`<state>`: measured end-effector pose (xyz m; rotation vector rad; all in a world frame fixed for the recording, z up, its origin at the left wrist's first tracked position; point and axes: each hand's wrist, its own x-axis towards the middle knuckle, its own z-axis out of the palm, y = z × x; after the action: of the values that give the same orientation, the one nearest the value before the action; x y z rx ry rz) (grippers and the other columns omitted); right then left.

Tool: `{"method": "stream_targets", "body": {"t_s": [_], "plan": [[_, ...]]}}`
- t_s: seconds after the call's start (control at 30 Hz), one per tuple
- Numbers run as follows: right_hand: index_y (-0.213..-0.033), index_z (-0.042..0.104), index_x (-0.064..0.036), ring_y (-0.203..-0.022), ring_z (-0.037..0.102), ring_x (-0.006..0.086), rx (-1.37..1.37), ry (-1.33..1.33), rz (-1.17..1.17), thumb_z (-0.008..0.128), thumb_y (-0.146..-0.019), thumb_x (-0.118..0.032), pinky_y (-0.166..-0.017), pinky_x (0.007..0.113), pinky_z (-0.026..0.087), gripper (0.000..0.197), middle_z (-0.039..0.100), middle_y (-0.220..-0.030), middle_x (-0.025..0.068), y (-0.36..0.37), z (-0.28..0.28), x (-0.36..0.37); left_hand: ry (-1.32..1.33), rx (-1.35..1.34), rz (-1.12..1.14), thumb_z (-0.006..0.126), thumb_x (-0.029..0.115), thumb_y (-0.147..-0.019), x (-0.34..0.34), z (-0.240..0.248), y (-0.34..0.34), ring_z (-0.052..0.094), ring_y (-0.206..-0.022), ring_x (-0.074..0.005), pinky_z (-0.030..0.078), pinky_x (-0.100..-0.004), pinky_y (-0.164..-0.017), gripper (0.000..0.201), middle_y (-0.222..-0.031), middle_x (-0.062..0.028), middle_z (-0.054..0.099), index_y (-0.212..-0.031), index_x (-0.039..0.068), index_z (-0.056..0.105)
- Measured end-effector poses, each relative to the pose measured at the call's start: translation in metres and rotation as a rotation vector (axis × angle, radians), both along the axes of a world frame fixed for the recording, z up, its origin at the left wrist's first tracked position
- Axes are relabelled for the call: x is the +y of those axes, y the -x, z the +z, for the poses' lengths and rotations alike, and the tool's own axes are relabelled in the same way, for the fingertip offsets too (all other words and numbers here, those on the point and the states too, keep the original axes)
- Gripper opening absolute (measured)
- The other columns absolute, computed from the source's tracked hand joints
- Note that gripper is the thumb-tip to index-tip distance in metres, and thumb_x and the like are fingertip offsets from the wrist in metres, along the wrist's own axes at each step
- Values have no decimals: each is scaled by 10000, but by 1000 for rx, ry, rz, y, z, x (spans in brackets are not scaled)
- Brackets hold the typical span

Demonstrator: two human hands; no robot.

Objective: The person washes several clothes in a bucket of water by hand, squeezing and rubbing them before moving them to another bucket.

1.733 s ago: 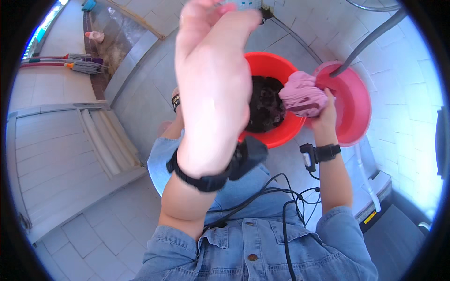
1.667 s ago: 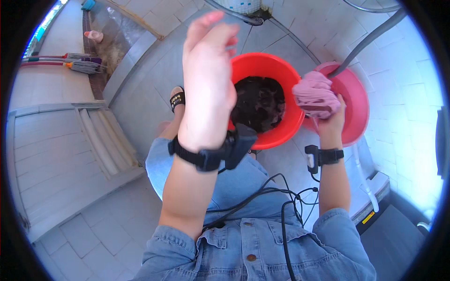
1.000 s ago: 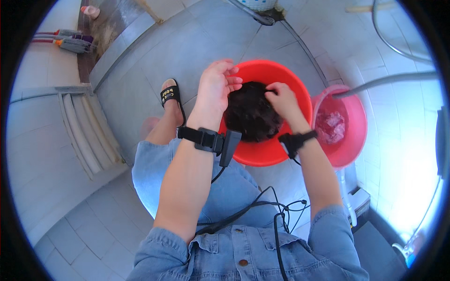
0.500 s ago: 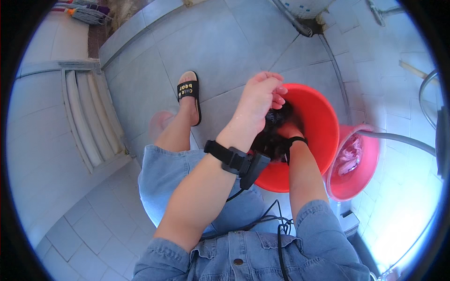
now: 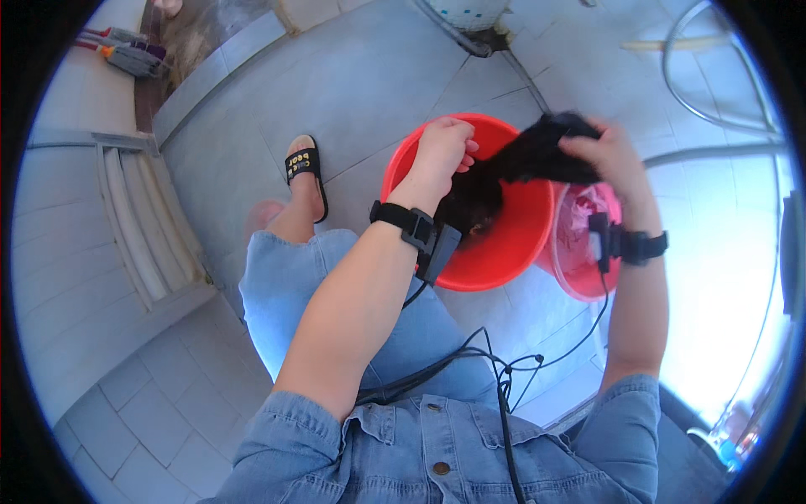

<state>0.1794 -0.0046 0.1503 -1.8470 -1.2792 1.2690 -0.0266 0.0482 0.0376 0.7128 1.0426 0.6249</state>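
A wet-looking black cloth stretches up out of the red bucket, its upper end pinched in my right hand to the right of the rim. The rest of the dark fabric hangs down inside the bucket. Over the bucket's left side, my left hand is closed with its fingers curled. Whether those fingers grip part of the cloth is hidden by the hand itself. Each wrist wears a black strap with a small device.
A pink basin holding pink fabric touches the red bucket's right side. Black cables hang across my lap. My slippered foot rests on the grey tiles. A grey hose runs along the right wall, and a mop head lies far left.
My right hand has come up out of the bucket and moved right, pulling the black cloth with it. My left hand stays curled above the bucket. The whole view has shifted.
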Motion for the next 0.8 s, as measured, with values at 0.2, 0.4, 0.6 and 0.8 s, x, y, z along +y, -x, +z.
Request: {"method": "stream_targets", "body": {"t_s": [0.2,0.4,0.6,0.8], "plan": [[-1042,589,-3,-820,565,94,35,-355,14,628,-742,-54,-779,225,440,307,620,-881,19,-2,42,-24,-33,-10,12,484,311,-869,-34,15,-12,529,-626,-177,477,-324,-548,327,-807,-85,560,-1120,103,506],[-1074,515,-30,-1048,508,180,593,-546,-221,576,-721,43,-929,297,374,366,541,-1159,101,52,-26,-64,358,-386,-106,371,531,-893,-54,28,-26,544,-860,-293,474,-475,-769,541,-1079,-154,512,-1252,129,417],[-1042,484,-36,-1020,538,215,1077,-509,-482,541,-784,6,-914,331,412,268,578,-1061,122,85,-82,-83,479,-503,71,378,398,-927,-55,-5,-31,535,-1034,-272,443,-434,-869,411,-1119,-114,559,-1142,72,507],[-1122,501,-53,-986,553,177,936,-402,-663,556,-849,-170,-868,312,441,302,586,-1043,72,56,-154,-57,394,-284,120,464,255,-914,-49,18,-49,572,-959,-223,464,-393,-850,265,-1009,-100,607,-1036,49,578]]}}
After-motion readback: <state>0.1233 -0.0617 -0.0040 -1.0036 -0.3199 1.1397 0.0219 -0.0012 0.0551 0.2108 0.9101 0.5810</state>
